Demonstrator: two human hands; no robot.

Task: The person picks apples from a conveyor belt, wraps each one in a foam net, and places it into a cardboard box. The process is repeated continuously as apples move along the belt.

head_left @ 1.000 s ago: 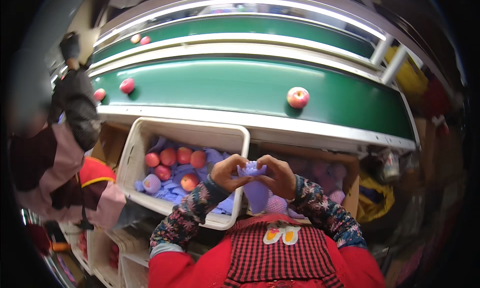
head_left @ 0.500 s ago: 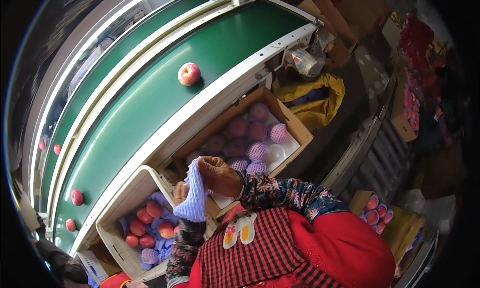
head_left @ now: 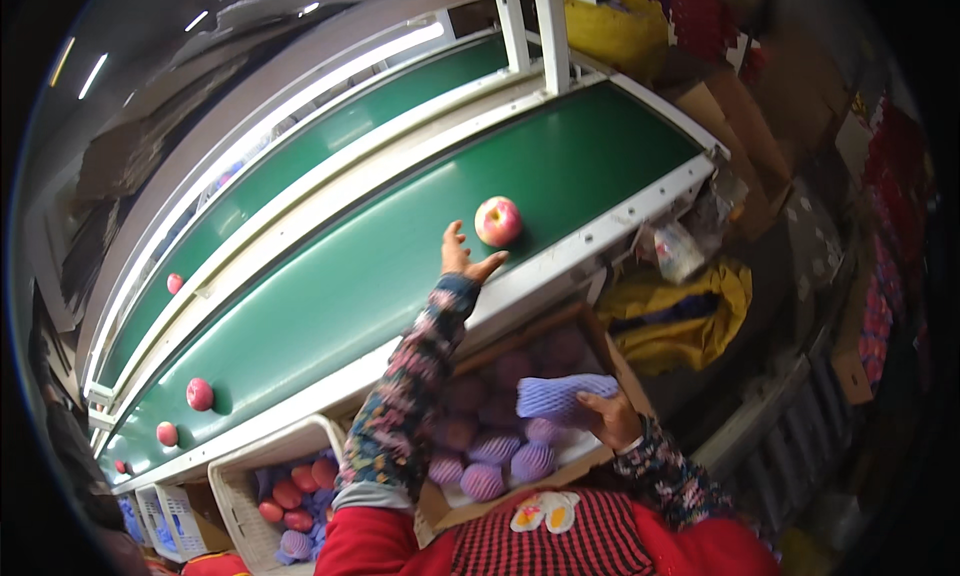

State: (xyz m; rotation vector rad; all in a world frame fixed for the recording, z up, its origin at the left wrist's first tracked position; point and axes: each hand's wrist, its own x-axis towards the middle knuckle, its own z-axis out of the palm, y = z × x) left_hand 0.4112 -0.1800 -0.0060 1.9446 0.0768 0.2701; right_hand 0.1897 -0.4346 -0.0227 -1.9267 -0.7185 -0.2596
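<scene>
Over the green conveyor belt (head_left: 330,286), my left hand (head_left: 464,259) reaches out with fingers spread. Just beyond its fingertips rests a red-and-yellow apple (head_left: 498,222); I see a slight gap between them. My right hand (head_left: 614,418) pinches a lilac foam net sleeve (head_left: 562,398), which looks hollow, above the cardboard box (head_left: 640,386). Inside that box lie several apples in foam nets (head_left: 533,462), partly hidden by my left forearm and the sleeve.
A white plastic crate (head_left: 235,496) at the lower left holds bare red apples (head_left: 287,493) and lilac nets. More apples (head_left: 200,394) sit along the belt's left end. White metal posts (head_left: 553,41) stand at the far side. A yellow bag (head_left: 690,316) lies right of the box.
My left hand has let go of the foam net sleeve and stretched out to the belt apple. My right hand has carried the sleeve rightward. The view has shifted, showing the belt lower.
</scene>
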